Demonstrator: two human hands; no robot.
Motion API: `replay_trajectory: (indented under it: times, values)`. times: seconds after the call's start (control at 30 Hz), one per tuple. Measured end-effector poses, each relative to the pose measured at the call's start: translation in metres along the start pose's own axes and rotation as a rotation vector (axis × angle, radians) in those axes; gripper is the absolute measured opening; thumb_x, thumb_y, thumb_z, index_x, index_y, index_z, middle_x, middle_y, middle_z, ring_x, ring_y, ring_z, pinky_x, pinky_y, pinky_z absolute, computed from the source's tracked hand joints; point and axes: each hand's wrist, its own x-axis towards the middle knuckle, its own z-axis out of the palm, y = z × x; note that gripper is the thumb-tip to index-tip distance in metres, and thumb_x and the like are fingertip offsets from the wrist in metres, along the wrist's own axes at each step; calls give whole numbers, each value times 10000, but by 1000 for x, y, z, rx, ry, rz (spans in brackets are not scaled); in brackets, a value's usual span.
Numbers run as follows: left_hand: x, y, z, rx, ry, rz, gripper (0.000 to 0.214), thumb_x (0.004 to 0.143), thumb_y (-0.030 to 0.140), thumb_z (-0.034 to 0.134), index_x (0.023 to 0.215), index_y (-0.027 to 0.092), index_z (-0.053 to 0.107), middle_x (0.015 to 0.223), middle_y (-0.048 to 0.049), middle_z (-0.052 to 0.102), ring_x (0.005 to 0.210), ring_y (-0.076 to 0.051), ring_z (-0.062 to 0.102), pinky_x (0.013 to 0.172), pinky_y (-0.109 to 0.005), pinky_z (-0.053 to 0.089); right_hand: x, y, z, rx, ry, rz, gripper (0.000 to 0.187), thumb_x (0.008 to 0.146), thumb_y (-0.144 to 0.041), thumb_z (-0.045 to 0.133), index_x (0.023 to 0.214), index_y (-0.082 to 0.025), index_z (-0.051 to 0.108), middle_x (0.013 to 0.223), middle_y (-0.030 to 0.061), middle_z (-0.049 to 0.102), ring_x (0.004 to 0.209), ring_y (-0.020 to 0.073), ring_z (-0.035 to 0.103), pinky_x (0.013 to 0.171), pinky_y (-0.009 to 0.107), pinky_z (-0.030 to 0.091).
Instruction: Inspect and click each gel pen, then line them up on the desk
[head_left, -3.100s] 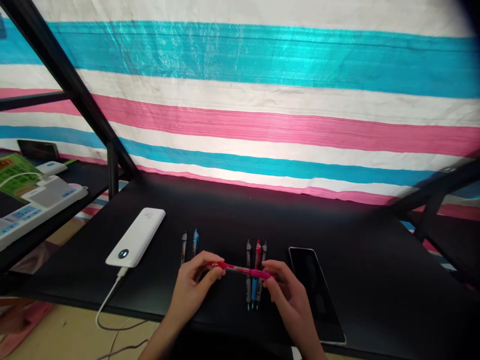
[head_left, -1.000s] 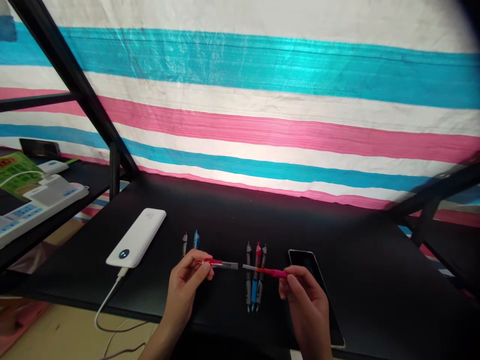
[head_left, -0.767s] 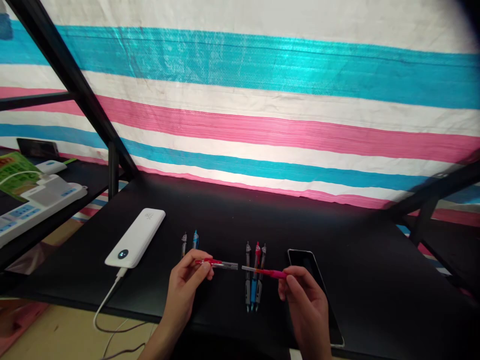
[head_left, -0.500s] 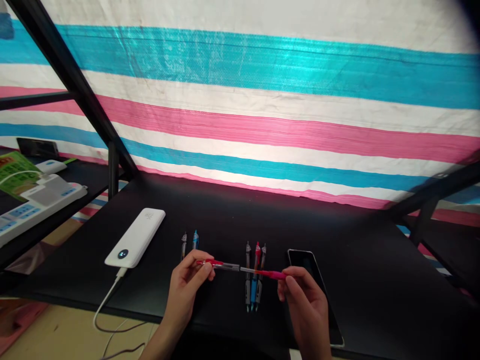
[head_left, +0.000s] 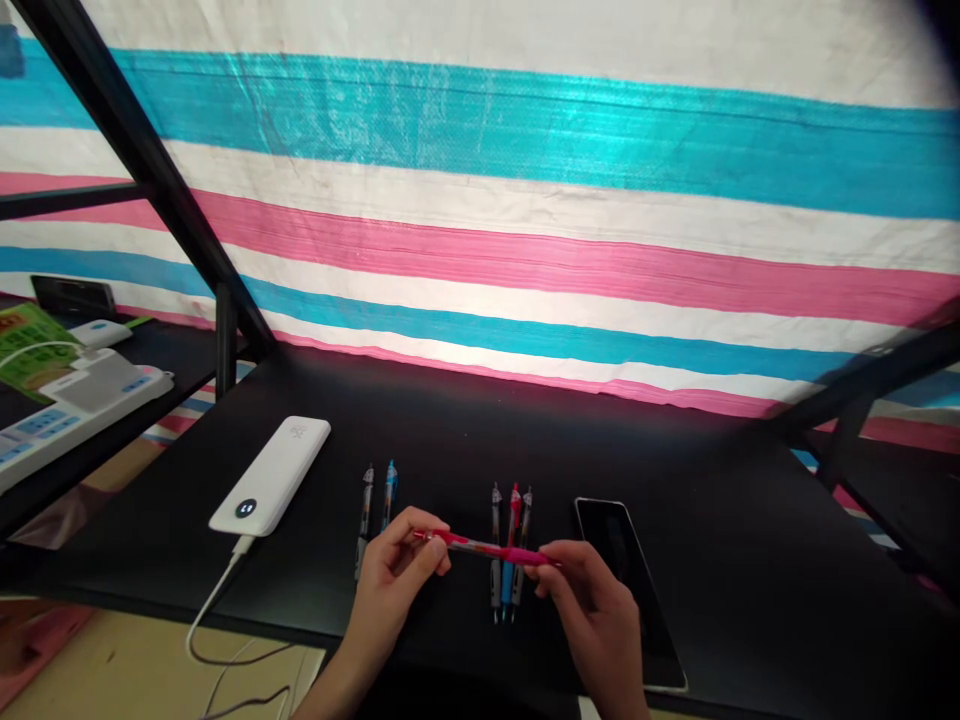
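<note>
Head view: both hands are meeting over the near middle of the black table point(head_left: 465, 420), holding one red pen point(head_left: 484, 546) level between them, above the surface. The left hand point(head_left: 394, 580) is pinching the pen's left end with thumb and fingertips closed on it. The right hand point(head_left: 592, 600) is pinching the pink right end the same way, fingers curled shut around it. The two pen halves are looking joined into one line; whether they are fully seated is too small to tell.

Judged step: the pen is being put together, the halves pushed or twisted into each other. The next move is likely calling for a steady coaxial hold, one hand twisting while the other is staying firm, without bending the barrel.

Room: three pens point(head_left: 508, 545) are lying side by side directly under the held pen, pointing away from the person. Two more pens point(head_left: 375, 500) are lying just left of the left hand. A dark phone point(head_left: 626, 590) is sitting just beside the right hand, partly under it. A white power bank point(head_left: 271, 488) is lying well to the left, its cable point(head_left: 214, 610) dropping over the near table edge. That near edge is running close under both wrists. Bare table is opening up behind the pens toward the striped tarp point(head_left: 525, 250); black frame bars point(head_left: 150, 190) are slanting at the left and right sides.
</note>
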Motion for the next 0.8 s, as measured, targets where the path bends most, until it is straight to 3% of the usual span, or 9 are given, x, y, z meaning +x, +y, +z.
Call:
replay_trajectory:
  times: [0.17,0.27,0.33,0.5,0.67,0.8]
  values:
    - [-1,-1,0,-23,-37,3,237,907,439,762,923,203,759,660,-9,695,641,-161,617,665,-245,459,-1,-11,0,-52,-33,-31,478,1022,-471,586,618,-219,626,578,-2,582,532,144,543,548,262,411]
    - [-1,-2,1,-55,-17,1,235,902,432,770,932,199,761,673,-11,700,646,-157,615,660,-241,452,-3,-11,3,-48,-42,-44,238,989,-470,645,983,-249,734,702,-1,688,640,183,648,612,269,485]
    - [0,-4,0,-74,5,-4,233,897,425,776,930,195,759,662,-8,694,645,-158,611,664,-244,452,-4,-8,6,-70,-44,-81,272,971,-415,685,1198,-265,680,861,19,756,765,208,711,702,288,542]
    - [1,-6,-1,-85,18,-18,223,897,413,785,924,194,751,648,2,684,647,-153,602,677,-245,449,0,-4,3,-130,-96,-128,89,1003,-315,630,990,-256,695,914,52,755,802,217,719,693,297,546]
    - [0,-7,-2,-99,19,-12,222,901,415,784,934,199,751,652,5,689,653,-147,600,689,-240,439,3,-7,-4,-167,-198,-137,224,1039,-335,589,865,-243,698,751,12,689,653,172,655,615,265,491]
    - [1,-8,-2,-113,31,-15,237,899,424,787,926,192,751,648,5,686,646,-142,592,683,-239,425,3,-2,-3,-166,-186,-168,134,1024,-338,627,1122,-266,684,813,-4,745,683,169,691,657,245,530]
